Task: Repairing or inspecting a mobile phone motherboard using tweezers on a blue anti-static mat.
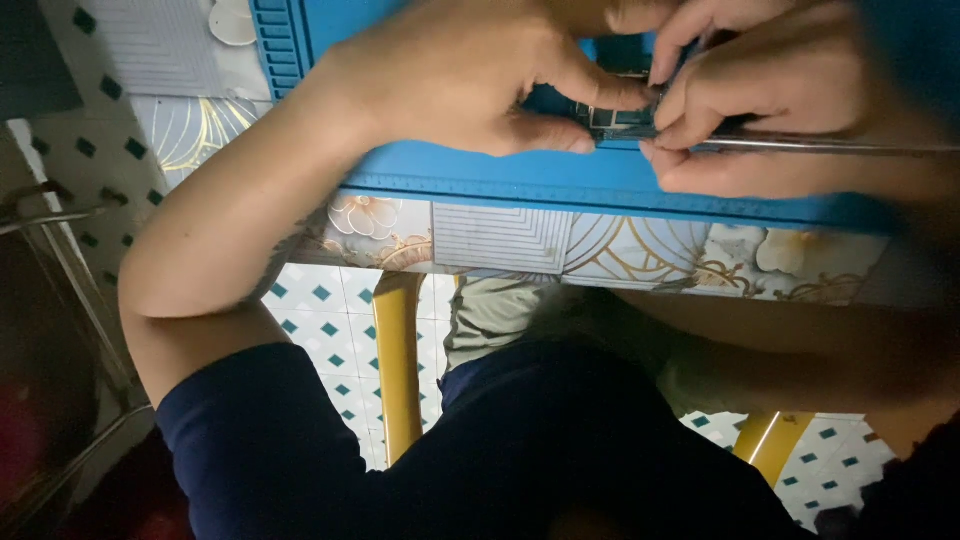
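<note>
Left hand: the left hand (470,75) comes in from the left over the blue mat, thumb and forefinger pinched narrow on the left end of a small dark circuit board (622,117)
Right hand: the right hand (770,90) crowds in from the right, fingers curled tight around a slim metal tool (830,146) that runs off toward the right edge; its fingertips also touch the board
Where the board is: at the far side of the scene, on the blue work mat (520,180), caught between the two hands and mostly hidden by fingers, so only a thin dark strip of it shows
Mat and table: the mat lies on a tabletop with a patterned floral covering (500,240), whose near edge sits just beyond the person's lap
Below: a yellow leg (398,360) near the knees and a second yellow leg (775,440) to the right, over a white floor with green diamonds (320,300)
Risk, as I judge it: both hands are bunched on one tiny part, so the tool tip could skid off and scratch the board or jab a finger; too firm a pinch might flex the board; the light is dim and fingers block the view of the work
Count: two hands, one board, one tool, one mat, two yellow legs
</note>
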